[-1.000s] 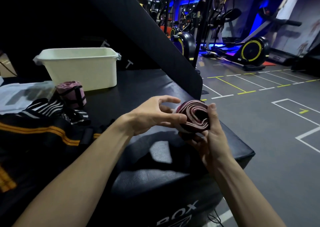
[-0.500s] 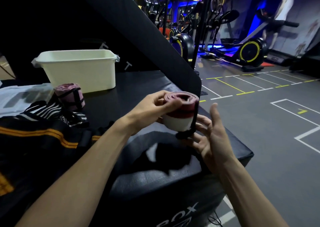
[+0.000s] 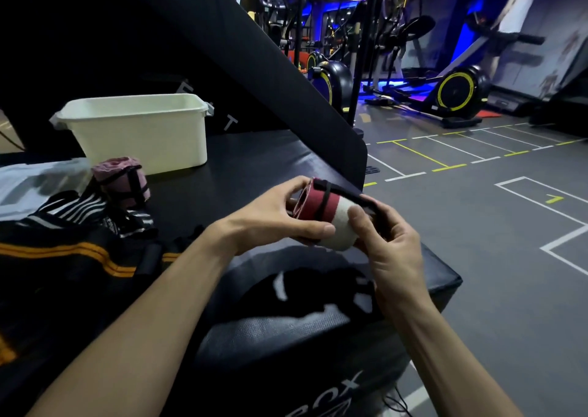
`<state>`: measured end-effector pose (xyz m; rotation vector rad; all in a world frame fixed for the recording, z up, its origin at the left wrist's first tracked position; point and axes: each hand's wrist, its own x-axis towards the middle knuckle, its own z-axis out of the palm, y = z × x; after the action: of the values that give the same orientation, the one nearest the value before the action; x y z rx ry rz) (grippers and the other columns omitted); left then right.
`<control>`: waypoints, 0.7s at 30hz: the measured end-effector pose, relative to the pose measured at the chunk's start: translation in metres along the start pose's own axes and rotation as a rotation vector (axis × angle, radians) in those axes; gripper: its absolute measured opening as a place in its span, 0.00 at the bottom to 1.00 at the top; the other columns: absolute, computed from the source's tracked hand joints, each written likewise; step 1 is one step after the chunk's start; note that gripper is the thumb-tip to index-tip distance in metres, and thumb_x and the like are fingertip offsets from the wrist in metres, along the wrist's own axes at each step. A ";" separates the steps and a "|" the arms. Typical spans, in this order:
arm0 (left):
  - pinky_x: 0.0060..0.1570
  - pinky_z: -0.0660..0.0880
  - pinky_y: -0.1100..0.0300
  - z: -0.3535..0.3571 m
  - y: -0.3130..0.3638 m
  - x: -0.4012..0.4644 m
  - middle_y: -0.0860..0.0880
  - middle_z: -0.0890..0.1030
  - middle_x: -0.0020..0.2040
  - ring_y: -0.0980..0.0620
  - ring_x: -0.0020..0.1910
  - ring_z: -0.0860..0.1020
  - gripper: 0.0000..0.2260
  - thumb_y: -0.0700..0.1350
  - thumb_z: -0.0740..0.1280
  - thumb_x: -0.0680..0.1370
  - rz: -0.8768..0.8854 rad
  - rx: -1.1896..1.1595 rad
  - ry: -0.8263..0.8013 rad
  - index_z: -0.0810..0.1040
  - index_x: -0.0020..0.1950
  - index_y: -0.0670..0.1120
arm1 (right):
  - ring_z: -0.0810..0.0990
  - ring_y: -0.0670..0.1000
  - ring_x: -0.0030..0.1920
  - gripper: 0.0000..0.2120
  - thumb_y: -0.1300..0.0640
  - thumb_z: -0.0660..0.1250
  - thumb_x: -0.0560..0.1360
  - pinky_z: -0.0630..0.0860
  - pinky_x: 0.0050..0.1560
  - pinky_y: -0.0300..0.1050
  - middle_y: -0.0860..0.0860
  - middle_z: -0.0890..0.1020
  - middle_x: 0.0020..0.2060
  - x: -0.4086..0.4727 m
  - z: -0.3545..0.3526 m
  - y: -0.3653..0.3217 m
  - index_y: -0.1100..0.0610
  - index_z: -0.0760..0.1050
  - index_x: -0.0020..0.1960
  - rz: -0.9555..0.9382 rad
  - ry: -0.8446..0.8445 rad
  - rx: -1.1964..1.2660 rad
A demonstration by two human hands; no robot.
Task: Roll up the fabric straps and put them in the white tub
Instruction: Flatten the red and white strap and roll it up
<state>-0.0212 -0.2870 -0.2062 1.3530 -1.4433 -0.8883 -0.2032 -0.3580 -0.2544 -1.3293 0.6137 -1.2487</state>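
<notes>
The big black padded box [image 3: 254, 168] fills the middle and lower left of the frame; it works like a table, so everything sits on it within easy reach. The white tub [image 3: 143, 130] stands in the upper left, at the far side of the box, open at the top and waiting for rolls; I cannot see inside it. Loose black straps with orange stripes [image 3: 63, 257] lie in a heap at the left edge, probably not rolled yet. A pink rolled strap [image 3: 122, 178] stands just in front of the tub, tied with a black band so it stays rolled. In the middle, the left hand [image 3: 273, 219] holds a red and white rolled strap [image 3: 324, 219] up off the box, fingers curled round it so it cannot unroll; the right hand [image 3: 381, 235] pinches a thin black band [image 3: 350, 195] and pulls it over the roll, likely to tie it shut.
</notes>
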 end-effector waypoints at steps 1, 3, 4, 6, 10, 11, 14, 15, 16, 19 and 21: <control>0.50 0.83 0.49 -0.001 -0.001 0.000 0.42 0.83 0.57 0.45 0.56 0.84 0.25 0.38 0.79 0.72 0.010 -0.055 0.002 0.76 0.67 0.45 | 0.85 0.51 0.52 0.27 0.42 0.79 0.68 0.81 0.56 0.52 0.54 0.86 0.52 0.000 0.000 -0.002 0.55 0.81 0.61 -0.010 -0.007 -0.001; 0.50 0.83 0.48 -0.001 -0.002 0.000 0.40 0.82 0.59 0.43 0.56 0.84 0.25 0.44 0.79 0.73 0.010 -0.185 0.011 0.76 0.68 0.45 | 0.84 0.52 0.57 0.30 0.36 0.78 0.66 0.81 0.55 0.53 0.52 0.85 0.57 -0.001 0.000 -0.003 0.49 0.80 0.63 -0.010 -0.054 -0.039; 0.51 0.82 0.48 -0.001 -0.001 0.000 0.40 0.82 0.60 0.42 0.57 0.83 0.26 0.48 0.78 0.72 0.008 -0.219 0.008 0.76 0.68 0.46 | 0.84 0.52 0.57 0.29 0.36 0.78 0.65 0.82 0.53 0.53 0.50 0.84 0.58 -0.002 0.000 -0.003 0.46 0.79 0.63 0.004 -0.087 -0.029; 0.52 0.81 0.50 -0.001 0.000 0.001 0.42 0.83 0.60 0.44 0.57 0.83 0.28 0.54 0.76 0.70 0.002 -0.169 0.015 0.76 0.68 0.48 | 0.85 0.50 0.53 0.24 0.42 0.79 0.68 0.83 0.51 0.55 0.49 0.85 0.56 -0.004 0.001 -0.007 0.47 0.79 0.61 0.024 -0.138 0.054; 0.56 0.81 0.56 -0.006 -0.002 0.002 0.47 0.83 0.57 0.49 0.58 0.82 0.29 0.49 0.84 0.68 0.023 0.116 0.045 0.77 0.66 0.50 | 0.86 0.51 0.51 0.21 0.47 0.78 0.69 0.82 0.50 0.52 0.52 0.86 0.52 -0.003 -0.001 -0.007 0.52 0.81 0.59 -0.064 -0.085 -0.025; 0.57 0.81 0.55 -0.005 -0.003 0.002 0.48 0.83 0.58 0.49 0.59 0.82 0.30 0.46 0.84 0.68 0.031 0.175 0.029 0.76 0.67 0.52 | 0.86 0.52 0.52 0.21 0.46 0.79 0.68 0.82 0.50 0.52 0.52 0.86 0.52 -0.003 -0.002 -0.006 0.51 0.81 0.58 -0.080 -0.083 -0.058; 0.54 0.82 0.54 -0.001 -0.003 0.001 0.50 0.82 0.57 0.47 0.54 0.83 0.31 0.44 0.84 0.67 0.071 0.292 0.007 0.77 0.66 0.56 | 0.87 0.52 0.50 0.17 0.43 0.77 0.72 0.84 0.48 0.55 0.50 0.87 0.51 -0.004 -0.004 -0.006 0.48 0.81 0.58 -0.087 -0.116 -0.099; 0.52 0.82 0.56 -0.001 -0.004 0.001 0.52 0.81 0.56 0.48 0.52 0.82 0.31 0.44 0.85 0.66 0.093 0.329 0.030 0.77 0.65 0.56 | 0.87 0.49 0.48 0.15 0.45 0.74 0.75 0.85 0.46 0.54 0.48 0.87 0.49 -0.004 -0.003 -0.008 0.50 0.81 0.59 -0.080 -0.115 -0.072; 0.51 0.81 0.59 -0.001 -0.004 0.001 0.53 0.81 0.56 0.48 0.51 0.82 0.31 0.45 0.85 0.65 0.111 0.363 0.061 0.77 0.64 0.57 | 0.86 0.46 0.45 0.15 0.48 0.71 0.76 0.85 0.46 0.51 0.46 0.87 0.46 -0.004 -0.003 -0.009 0.54 0.80 0.59 -0.086 -0.104 -0.051; 0.49 0.78 0.65 0.000 -0.006 0.002 0.54 0.80 0.56 0.52 0.50 0.81 0.32 0.47 0.86 0.62 0.165 0.424 0.138 0.77 0.62 0.59 | 0.85 0.45 0.42 0.08 0.57 0.69 0.79 0.83 0.47 0.44 0.47 0.87 0.40 -0.001 -0.006 -0.009 0.61 0.81 0.53 -0.139 -0.077 -0.086; 0.52 0.78 0.61 0.000 -0.008 0.005 0.54 0.80 0.56 0.52 0.51 0.80 0.33 0.49 0.86 0.61 0.203 0.466 0.169 0.77 0.62 0.60 | 0.85 0.47 0.43 0.05 0.59 0.70 0.78 0.81 0.47 0.41 0.50 0.87 0.40 -0.001 -0.007 -0.008 0.61 0.81 0.51 -0.152 -0.070 -0.111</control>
<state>-0.0185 -0.2926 -0.2133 1.5386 -1.6799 -0.3036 -0.2127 -0.3582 -0.2484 -1.5292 0.5474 -1.3000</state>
